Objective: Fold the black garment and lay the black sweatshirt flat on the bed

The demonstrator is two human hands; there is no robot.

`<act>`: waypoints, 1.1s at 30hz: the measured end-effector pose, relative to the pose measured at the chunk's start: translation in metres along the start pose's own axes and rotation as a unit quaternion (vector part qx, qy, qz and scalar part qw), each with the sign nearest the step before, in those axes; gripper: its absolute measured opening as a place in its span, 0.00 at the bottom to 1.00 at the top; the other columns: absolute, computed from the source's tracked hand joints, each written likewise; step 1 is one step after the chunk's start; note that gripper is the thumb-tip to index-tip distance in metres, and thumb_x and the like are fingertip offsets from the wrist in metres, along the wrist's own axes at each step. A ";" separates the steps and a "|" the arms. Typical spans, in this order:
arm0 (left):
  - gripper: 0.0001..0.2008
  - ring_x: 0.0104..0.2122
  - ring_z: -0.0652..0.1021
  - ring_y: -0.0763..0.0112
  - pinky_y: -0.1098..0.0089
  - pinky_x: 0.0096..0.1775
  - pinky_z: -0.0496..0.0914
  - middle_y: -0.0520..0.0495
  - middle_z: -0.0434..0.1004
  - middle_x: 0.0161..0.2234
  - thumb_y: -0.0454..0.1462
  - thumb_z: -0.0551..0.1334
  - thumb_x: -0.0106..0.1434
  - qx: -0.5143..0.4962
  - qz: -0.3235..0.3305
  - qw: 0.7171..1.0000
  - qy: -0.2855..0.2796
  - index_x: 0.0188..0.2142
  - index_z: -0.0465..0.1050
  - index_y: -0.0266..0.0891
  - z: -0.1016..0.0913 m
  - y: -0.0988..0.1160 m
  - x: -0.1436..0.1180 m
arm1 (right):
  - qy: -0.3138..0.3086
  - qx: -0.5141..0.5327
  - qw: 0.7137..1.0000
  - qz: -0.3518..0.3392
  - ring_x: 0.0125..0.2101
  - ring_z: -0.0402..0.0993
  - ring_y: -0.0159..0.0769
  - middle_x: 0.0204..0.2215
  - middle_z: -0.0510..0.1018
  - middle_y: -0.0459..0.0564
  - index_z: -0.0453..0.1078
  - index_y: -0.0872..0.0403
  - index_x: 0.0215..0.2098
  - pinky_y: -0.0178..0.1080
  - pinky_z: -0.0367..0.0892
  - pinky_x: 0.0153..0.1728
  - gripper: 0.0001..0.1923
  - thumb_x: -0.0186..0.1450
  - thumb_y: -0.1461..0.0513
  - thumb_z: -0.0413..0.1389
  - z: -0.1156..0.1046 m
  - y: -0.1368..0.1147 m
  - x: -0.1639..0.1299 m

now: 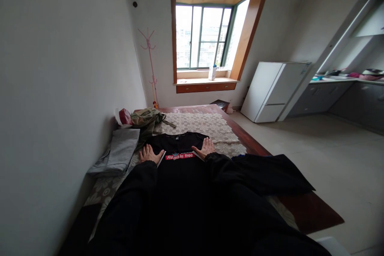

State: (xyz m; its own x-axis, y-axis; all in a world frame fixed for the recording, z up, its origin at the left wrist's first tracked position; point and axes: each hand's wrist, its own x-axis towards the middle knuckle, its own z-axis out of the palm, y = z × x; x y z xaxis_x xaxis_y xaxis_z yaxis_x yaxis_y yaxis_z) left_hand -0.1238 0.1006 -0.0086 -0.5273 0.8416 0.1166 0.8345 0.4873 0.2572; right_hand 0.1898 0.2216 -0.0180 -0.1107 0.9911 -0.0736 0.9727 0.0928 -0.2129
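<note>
A black T-shirt with a red "Remain free" print on its chest lies spread on the table, its collar at the far side. My left hand rests flat on the shirt's left side near the sleeve, fingers spread. On the opposite side, my right hand lies flat on the cloth with its fingers stretched out. Both thumbs point inward toward the print. Neither hand holds anything. The lower part of the shirt blends with my dark sleeves, so its hem cannot be made out.
Folded grey clothing and an olive garment lie on the left by the wall. Folded black clothing sits at the right edge. A lace tablecloth covers the wooden table. Farther off stand a pink coat rack and a white fridge.
</note>
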 end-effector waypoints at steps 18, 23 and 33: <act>0.56 0.71 0.55 0.42 0.48 0.70 0.46 0.23 0.51 0.72 0.66 0.48 0.62 -0.006 0.000 0.999 0.043 0.71 0.49 0.19 0.002 0.006 -0.010 | 0.018 -0.006 1.000 0.002 0.74 0.30 0.51 0.75 0.36 0.65 0.34 0.71 0.75 0.46 0.30 0.71 0.67 0.61 0.26 0.37 -0.003 -0.003 -0.010; 0.56 0.71 0.56 0.40 0.48 0.69 0.47 0.23 0.53 0.71 0.66 0.49 0.61 0.000 -0.004 0.999 0.049 0.71 0.51 0.19 0.003 0.006 -0.009 | 0.027 0.000 0.999 0.019 0.74 0.30 0.52 0.75 0.38 0.65 0.35 0.71 0.75 0.48 0.28 0.71 0.64 0.64 0.28 0.35 -0.001 -0.004 -0.008; 0.55 0.71 0.56 0.43 0.50 0.69 0.47 0.26 0.54 0.72 0.66 0.49 0.61 0.001 -0.005 0.999 0.050 0.71 0.52 0.22 0.008 0.004 -0.006 | 0.023 -0.015 0.999 0.017 0.74 0.28 0.53 0.75 0.35 0.67 0.34 0.73 0.74 0.48 0.27 0.71 0.64 0.64 0.28 0.36 0.006 -0.003 -0.003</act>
State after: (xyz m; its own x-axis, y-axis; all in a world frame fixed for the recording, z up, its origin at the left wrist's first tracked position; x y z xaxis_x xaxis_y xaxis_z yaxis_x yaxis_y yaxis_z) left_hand -0.1158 0.0992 -0.0164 -0.5490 0.8092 0.2093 0.8293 0.4963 0.2567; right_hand 0.1858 0.2182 -0.0227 -0.0680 0.9971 -0.0354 0.9815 0.0605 -0.1817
